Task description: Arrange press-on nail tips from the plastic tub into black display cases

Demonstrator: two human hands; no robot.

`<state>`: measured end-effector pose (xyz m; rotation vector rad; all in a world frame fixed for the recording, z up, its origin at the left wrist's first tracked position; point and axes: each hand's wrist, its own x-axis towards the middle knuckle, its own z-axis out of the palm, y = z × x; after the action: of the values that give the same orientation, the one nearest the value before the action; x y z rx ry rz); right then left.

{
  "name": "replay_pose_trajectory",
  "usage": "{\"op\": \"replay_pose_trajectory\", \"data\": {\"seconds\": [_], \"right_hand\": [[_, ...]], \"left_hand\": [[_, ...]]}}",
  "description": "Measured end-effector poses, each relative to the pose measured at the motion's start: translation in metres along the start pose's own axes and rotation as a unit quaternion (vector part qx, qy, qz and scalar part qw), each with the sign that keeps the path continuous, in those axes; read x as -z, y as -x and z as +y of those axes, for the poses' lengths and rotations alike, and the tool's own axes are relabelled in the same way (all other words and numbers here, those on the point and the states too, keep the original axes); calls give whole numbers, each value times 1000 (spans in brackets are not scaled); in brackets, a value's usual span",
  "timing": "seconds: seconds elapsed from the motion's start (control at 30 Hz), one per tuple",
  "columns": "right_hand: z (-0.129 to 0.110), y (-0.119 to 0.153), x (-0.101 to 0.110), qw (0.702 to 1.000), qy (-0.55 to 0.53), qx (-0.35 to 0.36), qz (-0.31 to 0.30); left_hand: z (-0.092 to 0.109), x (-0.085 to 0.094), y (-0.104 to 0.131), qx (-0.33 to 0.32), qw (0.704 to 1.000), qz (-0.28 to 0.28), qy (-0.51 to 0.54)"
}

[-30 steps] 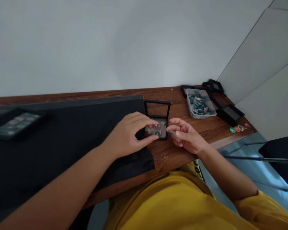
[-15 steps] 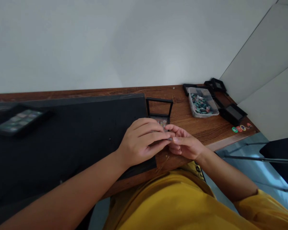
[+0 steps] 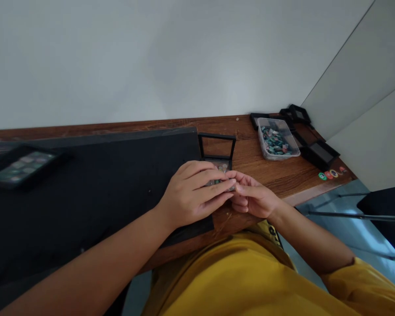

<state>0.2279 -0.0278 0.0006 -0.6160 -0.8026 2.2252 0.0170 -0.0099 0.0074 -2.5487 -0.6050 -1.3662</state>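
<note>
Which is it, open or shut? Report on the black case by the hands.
Open: the black case has its lid raised at the far side, and small pieces show uncovered in its base.

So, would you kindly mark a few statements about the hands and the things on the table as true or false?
1. The two hands are wide apart. False: the fingertips of the left hand and right hand come together at a small piece.
2. Just beyond them, a small black case has its lid raised. True.
3. The clear tub holds many small pieces. True.
4. The clear tub sits on the black mat. False: it sits on the wooden tabletop, to the right of the black mat.
5. Another dark case lies on the left part of the black mat. True.
</note>
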Motion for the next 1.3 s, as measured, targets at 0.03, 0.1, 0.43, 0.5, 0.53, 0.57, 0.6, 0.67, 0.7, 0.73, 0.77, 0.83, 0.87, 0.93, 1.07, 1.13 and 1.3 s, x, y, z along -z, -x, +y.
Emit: {"op": "replay_pose_trajectory", "data": {"seconds": [0.03,0.1,0.43,0.5,0.53,0.57,0.6,0.67,0.7,0.73,0.77,0.83,0.87,0.93,1.07,1.13,1.3], "right_hand": [[0,0,0,1000,1,0,2],[0,0,-1,1000,3,0,3],[0,-2,-3,1000,-1,18,-3],[1,-3,-3,1000,2,24,0],[1,-3,-3,1000,5,28,1],[1,-3,-3,999,7,33,3],[2,-3,-3,999,9,38,6],[2,-4,-4,999,14,45,11],[2,-4,-4,999,18,48,14],[2,-4,-4,998,23,50,16],[2,-4,-5,998,29,50,18],[2,-4,-5,998,41,50,20],[3,-4,-4,998,45,50,21],[3,-5,-4,997,48,51,24],[4,-5,-3,998,35,49,31],[5,-5,-3,998,27,48,35],[8,-5,-1,997,39,59,20]], "left_hand": [[0,0,0,1,1000,-2,-1],[0,0,1,5,1000,-5,-4],[-1,-2,3,12,1000,-26,-11],[-1,-2,3,16,999,-36,-9],[-1,-1,3,16,999,-41,-9],[-1,-1,3,15,999,-42,-10],[-2,-1,3,14,999,-41,-11],[-3,0,4,16,999,-35,-10],[-4,0,4,19,999,-34,-7],[-5,0,4,22,999,-35,-4],[-5,1,5,25,999,-37,-1],[-6,1,5,28,999,-39,4],[-6,2,5,28,999,-37,6],[-6,2,5,28,999,-35,10],[-8,3,4,26,999,-36,20],[-8,4,4,25,999,-36,28],[-10,4,4,42,998,-29,47]]}}
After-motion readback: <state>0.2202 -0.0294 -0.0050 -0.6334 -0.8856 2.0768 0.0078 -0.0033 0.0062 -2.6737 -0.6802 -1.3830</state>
